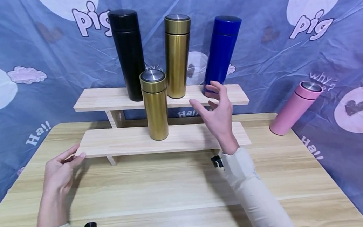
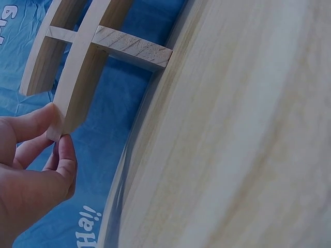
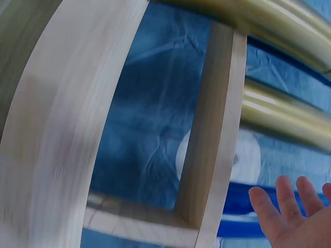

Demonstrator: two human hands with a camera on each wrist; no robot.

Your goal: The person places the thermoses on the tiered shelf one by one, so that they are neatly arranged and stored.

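Observation:
My left hand (image 1: pixel 58 173) pinches the left end of the lower board of a two-tier wooden shelf (image 1: pixel 117 142); in the left wrist view, thumb and fingers lie on opposite faces of the board end (image 2: pixel 64 111). My right hand (image 1: pixel 219 118) is raised before the blue thermos (image 1: pixel 221 52), its fingers spread and overlapping the base in the head view. The right wrist view shows fingertips (image 3: pixel 284 196) beside the blue surface. A tall gold thermos (image 1: pixel 177 57) and a black thermos (image 1: pixel 130 57) stand on the upper tier; a shorter gold thermos (image 1: pixel 156 108) stands on the lower tier.
A pink thermos (image 1: pixel 295 109) with a steel-topped lid stands at the wooden table's (image 1: pixel 162 195) far right edge. Behind everything hangs a blue printed cloth (image 1: pixel 260 65). Shelf supports (image 1: pixel 112 160) show below the lower board.

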